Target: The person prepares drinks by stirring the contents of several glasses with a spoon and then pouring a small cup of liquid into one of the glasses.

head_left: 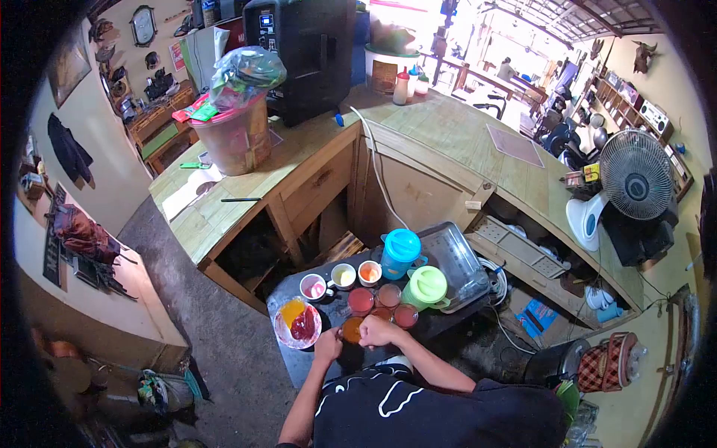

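Observation:
Both my hands are over the front of a dark table (282,357). My left hand (328,346) is closed beside a cup of orange liquid (352,330); what it holds, if anything, is too small to tell. Fingers curled, my right hand (379,332) is over the right side of that cup, and its contents are hidden. Left of them sits a white bowl (298,324) with yellow and red contents. Several glasses of red-pink liquid (361,301) stand just behind my right hand. Three white mugs (343,276) form a row behind them.
A blue pitcher (401,254), a green pitcher (427,286) and a clear tray (453,261) are at the table's back right. Beyond is a wooden counter (441,131) with a pink bucket (233,138), a black speaker (299,56) and a fan (635,183).

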Motion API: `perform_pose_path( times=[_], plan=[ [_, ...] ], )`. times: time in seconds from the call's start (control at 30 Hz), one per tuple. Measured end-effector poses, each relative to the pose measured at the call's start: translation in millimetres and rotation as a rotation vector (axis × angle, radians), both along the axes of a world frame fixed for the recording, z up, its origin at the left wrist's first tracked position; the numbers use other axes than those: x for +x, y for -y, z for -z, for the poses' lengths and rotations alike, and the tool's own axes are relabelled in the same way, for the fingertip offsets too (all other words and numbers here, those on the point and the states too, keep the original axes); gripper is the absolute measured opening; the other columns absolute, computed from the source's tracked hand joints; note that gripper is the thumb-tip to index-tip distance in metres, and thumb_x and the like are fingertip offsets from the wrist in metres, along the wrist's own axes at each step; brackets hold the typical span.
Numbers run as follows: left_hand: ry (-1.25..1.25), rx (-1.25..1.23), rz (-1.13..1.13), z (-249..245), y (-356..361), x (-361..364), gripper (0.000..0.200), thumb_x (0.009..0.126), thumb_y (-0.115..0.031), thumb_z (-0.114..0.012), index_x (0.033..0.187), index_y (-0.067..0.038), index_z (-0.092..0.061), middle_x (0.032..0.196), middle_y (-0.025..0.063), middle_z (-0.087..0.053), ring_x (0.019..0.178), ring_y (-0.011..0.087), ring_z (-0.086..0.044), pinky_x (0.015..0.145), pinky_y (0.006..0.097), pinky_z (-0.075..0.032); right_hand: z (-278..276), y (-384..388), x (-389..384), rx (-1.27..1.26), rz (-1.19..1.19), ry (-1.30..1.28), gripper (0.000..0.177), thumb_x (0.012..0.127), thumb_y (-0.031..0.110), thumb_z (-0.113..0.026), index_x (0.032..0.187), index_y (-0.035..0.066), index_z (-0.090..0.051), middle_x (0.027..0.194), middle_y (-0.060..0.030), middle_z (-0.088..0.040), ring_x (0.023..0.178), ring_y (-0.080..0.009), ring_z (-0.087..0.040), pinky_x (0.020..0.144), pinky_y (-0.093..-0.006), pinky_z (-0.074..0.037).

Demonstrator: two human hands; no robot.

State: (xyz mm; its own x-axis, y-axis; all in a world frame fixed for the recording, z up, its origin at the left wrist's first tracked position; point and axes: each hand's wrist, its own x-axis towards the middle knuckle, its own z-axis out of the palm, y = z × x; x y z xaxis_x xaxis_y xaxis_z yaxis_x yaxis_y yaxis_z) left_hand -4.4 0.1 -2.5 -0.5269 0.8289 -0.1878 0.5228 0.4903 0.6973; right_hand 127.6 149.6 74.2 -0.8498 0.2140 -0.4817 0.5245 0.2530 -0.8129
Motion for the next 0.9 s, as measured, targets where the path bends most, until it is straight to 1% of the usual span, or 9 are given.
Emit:
perform_pose_path(
  times=[0.1,0.2,0.33,0.43,0.53,0.63,0.73,0.83,0.9],
  plan=[
    [0.009,-0.034,0.009,1,0,-1,0.026,0.090,-0.025,-0.044,0.091,-0.006,-0.063,0.082,0.0240,-0.062,0.082,0.0427,-0.060,0.070,0.0506,-0.045,12,7,-5,-0.042,0.303,-0.202,0.017,0.066,0.011,-0.069,0.059,0.002,-0.056,0.060,-0.0139,-0.063,0.053,-0.0253,-0.063,0.052,-0.0362,-0.049],
    [0.008,-0.064,0.002,2,0,-1,0.027,0.091,-0.026,-0.043,0.091,-0.007,-0.063,0.082,0.0235,-0.062,0.083,0.0421,-0.060,0.070,0.0504,-0.046,-3,8,-2,0.593,0.286,-0.229,0.019,0.069,0.010,-0.069,0.059,0.002,-0.056,0.058,-0.0103,-0.063,0.052,-0.0183,-0.063,0.051,-0.0321,-0.049],
    [0.002,-0.034,-0.007,-3,-1,-1,0.027,0.091,-0.026,-0.044,0.093,-0.008,-0.063,0.082,0.0233,-0.063,0.083,0.0419,-0.060,0.070,0.0503,-0.046,-5,2,-3,0.164,0.036,0.072,0.018,0.065,0.013,-0.069,0.059,0.001,-0.057,0.058,-0.0132,-0.063,0.053,-0.0220,-0.063,0.053,-0.0372,-0.049],
    [0.004,-0.011,-0.020,-5,0,2,0.026,0.091,-0.026,-0.044,0.094,-0.008,-0.063,0.082,0.0233,-0.063,0.082,0.0420,-0.060,0.070,0.0503,-0.046,-3,3,-4,-0.046,0.041,-0.016,0.016,0.069,0.010,-0.069,0.063,0.001,-0.058,0.057,-0.0111,-0.062,0.052,-0.0164,-0.062,0.052,-0.0308,-0.049],
    [0.019,-0.004,-0.007,5,0,0,0.024,0.090,-0.023,-0.045,0.094,-0.008,-0.063,0.081,0.0233,-0.063,0.082,0.0421,-0.060,0.069,0.0503,-0.046,1,7,-4,0.289,0.290,-0.134,0.016,0.070,0.011,-0.069,0.064,0.000,-0.058,0.057,-0.0111,-0.062,0.052,-0.0163,-0.062,0.053,-0.0302,-0.049],
    [0.026,0.010,0.003,5,0,-1,0.022,0.090,-0.021,-0.045,0.093,-0.007,-0.063,0.080,0.0233,-0.062,0.081,0.0424,-0.060,0.068,0.0506,-0.045,2,6,2,0.670,0.199,-0.115,0.017,0.070,0.012,-0.070,0.064,0.000,-0.059,0.058,-0.0100,-0.062,0.052,-0.0154,-0.062,0.053,-0.0290,-0.048],
    [0.019,0.032,-0.001,0,-1,0,0.022,0.089,-0.021,-0.046,0.091,-0.007,-0.062,0.079,0.0236,-0.062,0.080,0.0429,-0.060,0.068,0.0512,-0.045,5,-1,3,0.497,-0.114,-0.042,0.019,0.068,0.014,-0.072,0.064,0.001,-0.059,0.058,-0.0102,-0.063,0.054,-0.0187,-0.063,0.054,-0.0318,-0.049],
    [0.005,0.027,0.000,8,-1,0,0.022,0.089,-0.021,-0.046,0.091,-0.006,-0.062,0.079,0.0240,-0.062,0.079,0.0434,-0.059,0.067,0.0517,-0.045,2,1,0,0.033,-0.008,0.024,0.020,0.067,0.016,-0.073,0.064,0.001,-0.060,0.060,-0.0113,-0.063,0.055,-0.0222,-0.063,0.055,-0.0351,-0.050],
    [-0.006,0.035,-0.010,6,0,1,0.022,0.089,-0.021,-0.046,0.090,-0.006,-0.062,0.080,0.0242,-0.062,0.080,0.0436,-0.059,0.068,0.0521,-0.045,4,12,0,0.119,0.215,-0.082,0.020,0.068,0.016,-0.072,0.064,0.001,-0.059,0.059,-0.0107,-0.063,0.054,-0.0219,-0.063,0.055,-0.0350,-0.050]
  ],
)
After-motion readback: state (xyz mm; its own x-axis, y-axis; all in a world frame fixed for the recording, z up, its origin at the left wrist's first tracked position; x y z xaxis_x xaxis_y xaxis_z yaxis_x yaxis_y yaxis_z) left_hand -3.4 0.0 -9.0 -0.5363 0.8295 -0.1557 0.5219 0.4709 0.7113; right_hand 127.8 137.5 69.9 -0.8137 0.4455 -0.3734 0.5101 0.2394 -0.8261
